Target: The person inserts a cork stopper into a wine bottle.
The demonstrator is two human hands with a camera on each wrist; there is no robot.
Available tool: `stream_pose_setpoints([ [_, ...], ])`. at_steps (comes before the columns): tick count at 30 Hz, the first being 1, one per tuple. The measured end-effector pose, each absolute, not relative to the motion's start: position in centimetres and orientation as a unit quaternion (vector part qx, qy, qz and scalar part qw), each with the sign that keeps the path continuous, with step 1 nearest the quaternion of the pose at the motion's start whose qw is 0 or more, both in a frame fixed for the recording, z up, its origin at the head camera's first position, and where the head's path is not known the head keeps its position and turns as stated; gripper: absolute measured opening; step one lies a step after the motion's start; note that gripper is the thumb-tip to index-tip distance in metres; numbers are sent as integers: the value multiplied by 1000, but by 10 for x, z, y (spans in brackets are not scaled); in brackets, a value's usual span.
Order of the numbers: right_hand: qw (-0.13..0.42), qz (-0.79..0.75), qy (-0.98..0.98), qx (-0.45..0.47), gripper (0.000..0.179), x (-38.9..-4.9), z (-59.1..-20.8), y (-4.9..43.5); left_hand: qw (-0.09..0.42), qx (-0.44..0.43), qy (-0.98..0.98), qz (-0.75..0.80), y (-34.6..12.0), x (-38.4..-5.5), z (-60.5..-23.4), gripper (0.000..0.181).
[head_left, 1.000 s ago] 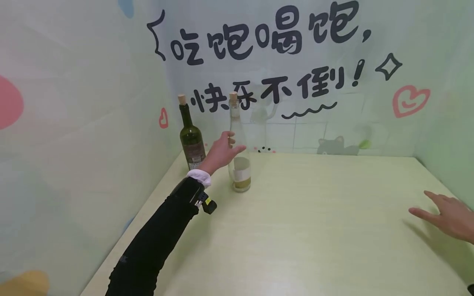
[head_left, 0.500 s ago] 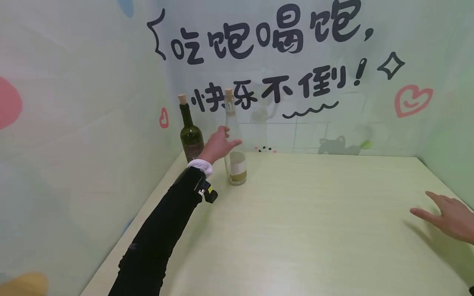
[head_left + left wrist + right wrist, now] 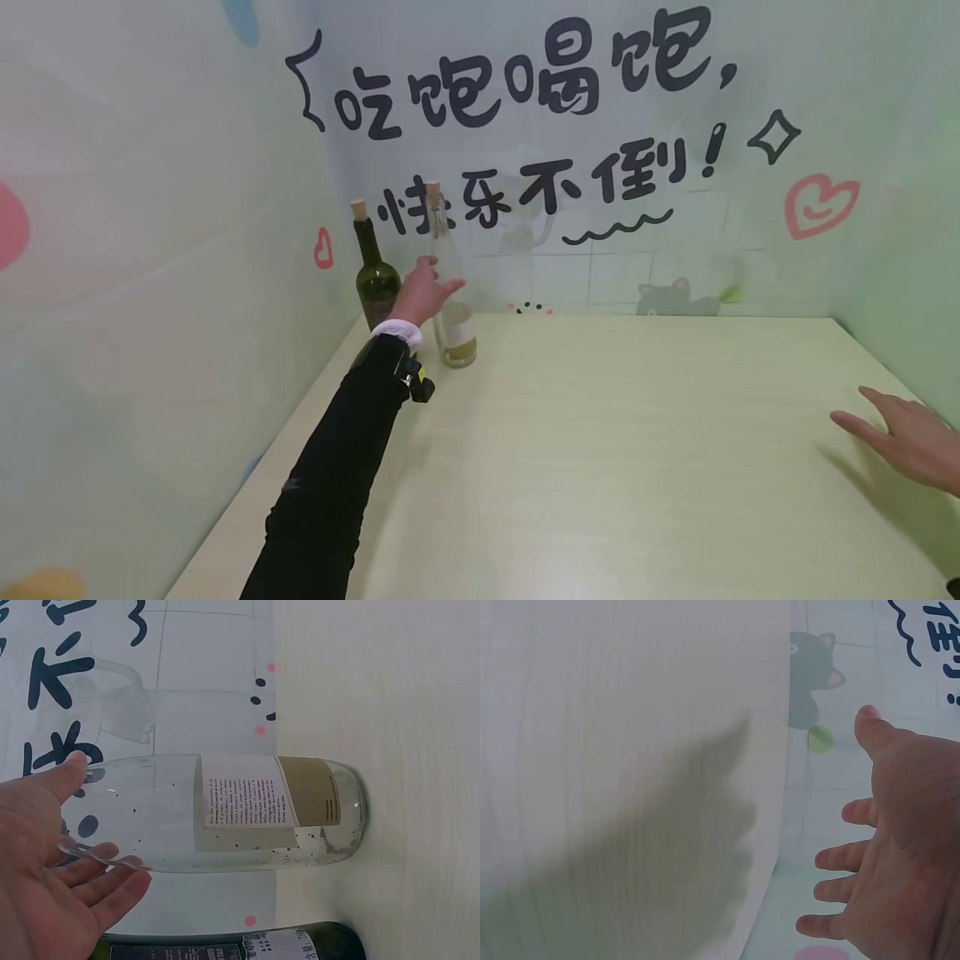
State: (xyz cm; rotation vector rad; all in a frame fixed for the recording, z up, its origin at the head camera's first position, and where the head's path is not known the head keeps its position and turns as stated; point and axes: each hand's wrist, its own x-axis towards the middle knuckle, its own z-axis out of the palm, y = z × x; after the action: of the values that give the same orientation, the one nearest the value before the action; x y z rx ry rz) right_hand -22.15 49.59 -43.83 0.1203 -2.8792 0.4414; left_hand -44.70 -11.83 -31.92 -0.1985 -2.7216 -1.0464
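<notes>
A clear glass bottle (image 3: 454,321) with a cork stopper and a white-and-tan label stands near the back left of the table. My left hand (image 3: 422,297) holds it around its upper body, the thumb on one side and the fingers on the other. In the left wrist view, some fingers of that hand (image 3: 45,847) show beside and through the glass of the bottle (image 3: 247,795). Just left of it is a dark green wine bottle (image 3: 377,282), also corked, its lower part hidden behind my left hand and wrist. My right hand (image 3: 911,437) hovers over the right side, fingers spread, touching nothing.
The pale wooden table (image 3: 600,433) spreads out in front of me. A printed backdrop (image 3: 570,275) with large dark characters rises behind it. Backdrop walls (image 3: 150,333) also close in the left and right sides.
The clear bottle and my left hand have moved left and back, closer to the green bottle. My right hand has stayed nearly still. The head view has shifted slightly.
</notes>
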Motion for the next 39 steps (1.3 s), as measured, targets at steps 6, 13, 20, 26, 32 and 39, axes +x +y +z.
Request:
stream_pose_setpoints([
  [6,100,148,-983,36,79,-221,-438,494,121,-52,-921,-366,-119,-454,-323,81],
  [13,85,144,-986,28,82,-221,-435,492,153,-33,-916,-370,-118,-462,-329,83],
  [20,87,142,-985,35,81,-222,-436,492,186,-14,-924,-335,-116,-465,-334,82],
  [26,91,146,-984,35,80,-222,-440,493,195,-1,-925,-326,-112,-465,-335,79],
  [32,95,145,-984,32,79,-221,-440,492,203,4,-929,-311,-111,-467,-338,80],
  [39,98,140,-985,34,78,-222,-442,495,223,2,-927,-301,-111,-472,-341,79],
])
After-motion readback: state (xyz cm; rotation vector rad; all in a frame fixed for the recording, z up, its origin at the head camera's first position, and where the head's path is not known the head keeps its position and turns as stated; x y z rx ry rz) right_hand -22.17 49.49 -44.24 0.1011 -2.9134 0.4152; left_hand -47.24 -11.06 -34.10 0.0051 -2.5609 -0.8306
